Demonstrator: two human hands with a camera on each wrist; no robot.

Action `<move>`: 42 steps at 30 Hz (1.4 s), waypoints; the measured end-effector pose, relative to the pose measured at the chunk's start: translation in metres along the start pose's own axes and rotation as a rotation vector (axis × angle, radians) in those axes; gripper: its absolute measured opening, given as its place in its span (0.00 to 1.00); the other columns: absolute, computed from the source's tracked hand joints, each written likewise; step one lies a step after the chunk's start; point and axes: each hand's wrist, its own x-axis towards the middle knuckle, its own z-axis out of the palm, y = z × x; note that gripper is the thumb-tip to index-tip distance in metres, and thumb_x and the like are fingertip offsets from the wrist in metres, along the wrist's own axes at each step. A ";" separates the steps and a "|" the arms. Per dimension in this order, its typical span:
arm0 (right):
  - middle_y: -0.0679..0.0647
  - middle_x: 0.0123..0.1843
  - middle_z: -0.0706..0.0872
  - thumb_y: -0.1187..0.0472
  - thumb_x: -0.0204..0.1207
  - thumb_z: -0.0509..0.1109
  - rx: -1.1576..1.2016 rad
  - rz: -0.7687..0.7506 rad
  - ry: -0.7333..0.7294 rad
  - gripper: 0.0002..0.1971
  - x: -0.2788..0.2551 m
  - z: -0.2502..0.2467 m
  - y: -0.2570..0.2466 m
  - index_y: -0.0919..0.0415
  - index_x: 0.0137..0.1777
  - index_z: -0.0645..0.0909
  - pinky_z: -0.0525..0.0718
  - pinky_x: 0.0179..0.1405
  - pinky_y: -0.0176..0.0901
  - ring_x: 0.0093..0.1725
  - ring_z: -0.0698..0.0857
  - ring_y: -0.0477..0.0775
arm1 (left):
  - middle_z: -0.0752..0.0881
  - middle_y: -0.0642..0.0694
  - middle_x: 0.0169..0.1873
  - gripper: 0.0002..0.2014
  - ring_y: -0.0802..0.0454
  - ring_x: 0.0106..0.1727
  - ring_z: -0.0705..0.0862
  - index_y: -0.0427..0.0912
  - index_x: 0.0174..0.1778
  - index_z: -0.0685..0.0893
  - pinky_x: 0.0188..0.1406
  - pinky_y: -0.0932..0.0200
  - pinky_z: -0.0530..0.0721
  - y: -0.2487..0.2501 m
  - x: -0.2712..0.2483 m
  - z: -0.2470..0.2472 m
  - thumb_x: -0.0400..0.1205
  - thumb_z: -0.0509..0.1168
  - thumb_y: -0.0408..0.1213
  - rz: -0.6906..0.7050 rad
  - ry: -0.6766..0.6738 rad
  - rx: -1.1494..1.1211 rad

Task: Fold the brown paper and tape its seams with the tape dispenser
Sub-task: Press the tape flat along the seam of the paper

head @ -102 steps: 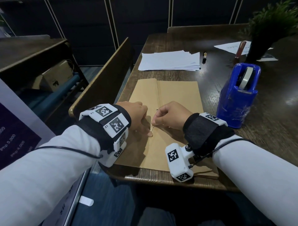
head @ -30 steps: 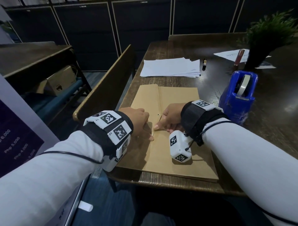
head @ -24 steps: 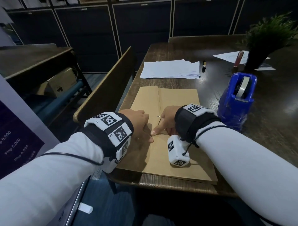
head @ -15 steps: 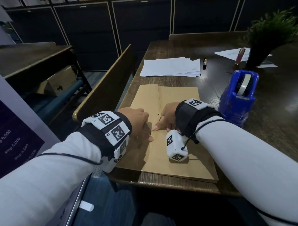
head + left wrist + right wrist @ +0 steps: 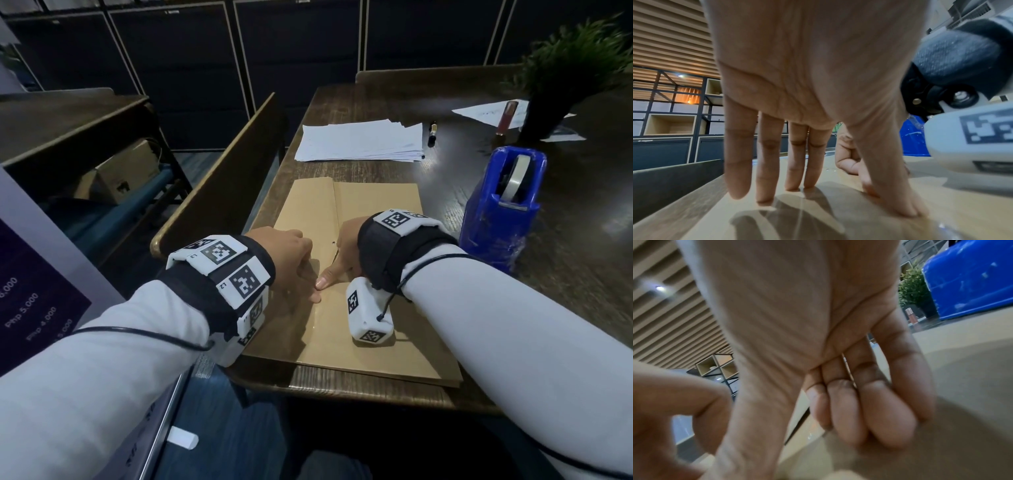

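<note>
The folded brown paper [image 5: 376, 212] lies flat on the dark wooden table [image 5: 342, 389], its seam running down the middle. My left hand [image 5: 291, 253] rests on the left flap beside the seam; the left wrist view shows its straight fingers [image 5: 768, 162] touching the paper [image 5: 838, 219]. My right hand [image 5: 346, 246] sits on the seam with its fingers [image 5: 859, 402] curled under and its thumb pressing down near the left thumb. It holds nothing that I can see. The blue tape dispenser [image 5: 500, 209] stands right of the paper, untouched.
A stack of white sheets [image 5: 359, 140] and a pen [image 5: 433, 132] lie behind the paper. A potted plant [image 5: 565, 75] and a red tube [image 5: 505, 118] stand at the back right. A wooden partition [image 5: 219, 192] borders the table's left edge.
Since 3.4 s ago my right wrist has swung forward over the seam, with the thumb now pressing down. Over the last second both hands have barely moved.
</note>
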 end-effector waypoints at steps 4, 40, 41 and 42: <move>0.54 0.45 0.92 0.21 0.42 0.74 0.070 0.003 0.004 0.43 0.000 0.000 0.008 0.56 0.46 0.85 0.84 0.56 0.52 0.48 0.89 0.56 | 0.79 0.50 0.59 0.34 0.49 0.53 0.81 0.48 0.65 0.75 0.37 0.61 0.71 0.001 -0.001 -0.001 0.71 0.69 0.66 0.000 -0.005 0.003; 0.50 0.38 0.87 0.24 0.60 0.68 -0.111 -0.007 -0.018 0.33 -0.003 -0.009 0.007 0.56 0.43 0.80 0.81 0.47 0.48 0.41 0.84 0.53 | 0.78 0.50 0.58 0.35 0.49 0.53 0.81 0.48 0.66 0.74 0.42 0.57 0.74 -0.001 -0.001 0.000 0.70 0.68 0.68 0.011 -0.018 0.017; 0.50 0.41 0.87 0.25 0.61 0.69 -0.090 -0.011 -0.022 0.33 -0.003 -0.009 0.008 0.57 0.45 0.81 0.82 0.51 0.49 0.44 0.85 0.54 | 0.78 0.50 0.58 0.35 0.49 0.53 0.81 0.48 0.65 0.74 0.43 0.57 0.74 -0.001 -0.001 0.000 0.70 0.68 0.68 0.009 -0.018 0.018; 0.51 0.44 0.88 0.26 0.62 0.70 -0.067 -0.021 -0.034 0.32 -0.003 -0.009 0.008 0.57 0.46 0.81 0.82 0.55 0.51 0.47 0.86 0.56 | 0.78 0.50 0.59 0.35 0.48 0.53 0.81 0.48 0.65 0.74 0.43 0.57 0.74 -0.001 -0.001 0.000 0.70 0.68 0.68 0.008 -0.018 0.019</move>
